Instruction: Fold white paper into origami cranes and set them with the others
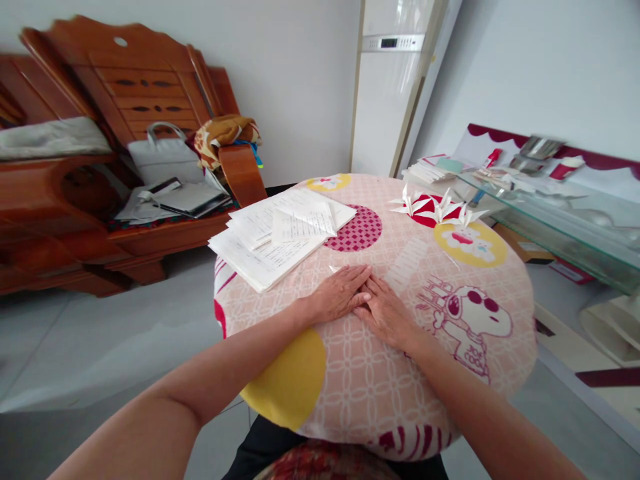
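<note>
My left hand (341, 292) and my right hand (386, 311) meet near the middle of the round table. Fingers held together, they press down on a small piece of folded white paper (334, 269). Only a pointed tip of it shows past my left fingers; the rest is hidden beneath the hands. My left thumb reaches across to my right hand. Beyond the left hand lies a stack of written sheets (280, 250), with a smaller written sheet (305, 223) on top. Several folded white paper cranes (444, 210) stand at the far right of the table.
A patterned pink cloth (370, 380) covers the table. Along the right side runs a glass shelf (565, 230) bearing papers, metal bowls (543, 147) and other small things. A wooden bench (150, 87) with a grey bag (165, 157) stands at the left, and a tall white air conditioner (385, 100) behind.
</note>
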The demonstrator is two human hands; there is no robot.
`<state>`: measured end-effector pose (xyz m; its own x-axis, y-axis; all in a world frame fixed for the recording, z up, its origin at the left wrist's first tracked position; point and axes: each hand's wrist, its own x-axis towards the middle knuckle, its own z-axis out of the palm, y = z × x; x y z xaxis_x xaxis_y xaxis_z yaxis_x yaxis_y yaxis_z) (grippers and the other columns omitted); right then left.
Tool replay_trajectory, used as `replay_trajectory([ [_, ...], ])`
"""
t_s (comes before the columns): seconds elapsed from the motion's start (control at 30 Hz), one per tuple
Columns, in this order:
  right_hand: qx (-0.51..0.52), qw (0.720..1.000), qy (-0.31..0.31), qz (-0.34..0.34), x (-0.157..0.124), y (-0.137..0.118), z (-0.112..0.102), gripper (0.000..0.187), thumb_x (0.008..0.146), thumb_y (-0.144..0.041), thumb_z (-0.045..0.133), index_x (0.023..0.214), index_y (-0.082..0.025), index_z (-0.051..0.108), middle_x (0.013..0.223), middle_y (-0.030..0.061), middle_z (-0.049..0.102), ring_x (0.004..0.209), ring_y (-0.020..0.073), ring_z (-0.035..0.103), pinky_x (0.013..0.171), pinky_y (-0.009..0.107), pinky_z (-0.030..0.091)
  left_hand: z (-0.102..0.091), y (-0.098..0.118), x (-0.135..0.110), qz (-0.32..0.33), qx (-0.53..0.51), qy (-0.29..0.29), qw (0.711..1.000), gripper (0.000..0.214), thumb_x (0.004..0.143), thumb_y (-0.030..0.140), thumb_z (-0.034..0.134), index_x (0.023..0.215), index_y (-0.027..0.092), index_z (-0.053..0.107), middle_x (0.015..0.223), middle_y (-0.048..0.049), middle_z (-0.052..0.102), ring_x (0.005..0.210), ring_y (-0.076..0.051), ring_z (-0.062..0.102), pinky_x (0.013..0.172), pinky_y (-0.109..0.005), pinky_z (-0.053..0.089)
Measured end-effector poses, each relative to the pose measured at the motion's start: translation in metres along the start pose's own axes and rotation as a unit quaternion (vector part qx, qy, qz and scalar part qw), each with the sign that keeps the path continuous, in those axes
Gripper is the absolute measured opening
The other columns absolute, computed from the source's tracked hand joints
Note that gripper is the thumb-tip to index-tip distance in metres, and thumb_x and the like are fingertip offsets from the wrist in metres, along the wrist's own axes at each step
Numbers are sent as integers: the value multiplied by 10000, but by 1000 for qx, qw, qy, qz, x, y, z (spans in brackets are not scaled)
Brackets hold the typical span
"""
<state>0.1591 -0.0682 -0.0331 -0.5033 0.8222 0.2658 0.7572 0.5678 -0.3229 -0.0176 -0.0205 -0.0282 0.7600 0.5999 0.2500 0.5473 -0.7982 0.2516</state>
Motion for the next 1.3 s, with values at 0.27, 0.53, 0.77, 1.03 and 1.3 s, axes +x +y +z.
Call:
replay_trajectory([
  [0.27, -19, 1000, 16, 0, -2, 3, 4, 657, 964, -388, 475, 1510, -50, 336, 1545, 235, 370, 1463, 319, 306, 1188, 539, 295, 0, -11, -17, -28, 34, -20, 999, 728, 997, 603, 208, 1510, 96, 308, 1559, -191, 349, 1485, -245, 267, 1203, -413, 227],
  [0.53, -31, 999, 13, 1, -2, 4, 5, 640, 972, -415, 444, 1488, -43, 375, 1523, 254, 395, 1450, 332, 331, 1170, 559, 314, -4, -19, -21, -16, 53, -34, 998, 731, 996, 595, 247, 1511, 78, 289, 1583, -203, 287, 1497, -239, 229, 1208, -379, 217],
  [0.77, -30, 999, 13, 3, -3, 3, 3, 621, 968, -408, 455, 1481, -64, 389, 1525, 244, 397, 1451, 331, 326, 1166, 566, 313, -14, -26, -28, -32, 73, -30, 996, 698, 999, 577, 273, 1511, 103, 305, 1570, -184, 331, 1481, -247, 274, 1200, -376, 232],
  [1.03, -27, 1000, 11, 6, -2, 2, 2, 622, 964, -399, 471, 1486, -74, 379, 1531, 238, 390, 1446, 334, 334, 1160, 563, 326, -25, -45, -50, -92, 86, -10, 992, 665, 1008, 532, 285, 1489, 78, 350, 1550, -205, 360, 1468, -271, 301, 1210, -429, 248],
  [1.3, -32, 999, 16, 3, -2, 3, 5, 612, 963, -399, 476, 1482, -86, 394, 1530, 230, 398, 1449, 332, 331, 1163, 566, 319, -22, -36, -48, -145, 63, 140, 977, 589, 992, 355, 409, 1517, 111, 298, 1562, -201, 342, 1461, -289, 316, 1180, -491, 330],
])
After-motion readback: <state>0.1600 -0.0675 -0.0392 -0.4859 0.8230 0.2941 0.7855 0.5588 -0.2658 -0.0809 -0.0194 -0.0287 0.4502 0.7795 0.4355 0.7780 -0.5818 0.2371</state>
